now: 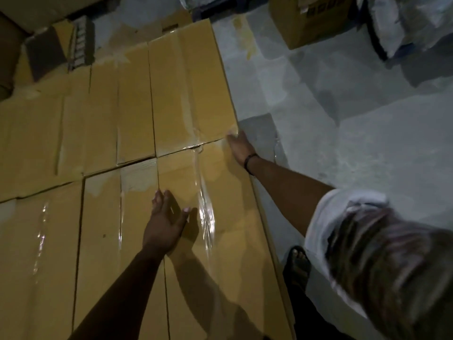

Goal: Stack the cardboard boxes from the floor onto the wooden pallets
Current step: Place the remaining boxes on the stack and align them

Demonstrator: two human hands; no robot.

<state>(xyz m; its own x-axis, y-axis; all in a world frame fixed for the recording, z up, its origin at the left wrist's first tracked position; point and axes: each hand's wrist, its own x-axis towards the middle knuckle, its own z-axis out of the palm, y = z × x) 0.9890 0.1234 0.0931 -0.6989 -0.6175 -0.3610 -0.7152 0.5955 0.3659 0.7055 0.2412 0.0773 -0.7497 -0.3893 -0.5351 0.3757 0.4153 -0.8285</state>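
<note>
The room is dim, with a grey concrete floor (343,119) on the right side. At the far right a single cardboard box (301,23) stands on this floor, and beside it lie bundles wrapped in plastic (404,23). The left half of the view is filled by the stacked cardboard boxes (103,133), set close together so that their tops make one flat surface; shiny clear tape (206,212) runs along their seams.

The nearest right box (228,253) of this layer lies under and between both hands, and its right side meets the open floor. The left hand (164,227) rests flat on top of this box, fingers straight and close together, thumb spread to the right. The right hand (240,146) is at the far right corner of the same box, where it meets the next box (191,94); it touches the edge, but if the fingers curl around it I cannot tell. A dark band (250,159) is on this wrist, and a white sleeve (331,217) covers the upper arm. A foot in a sandal (297,263) stands on the floor just beside the box
</note>
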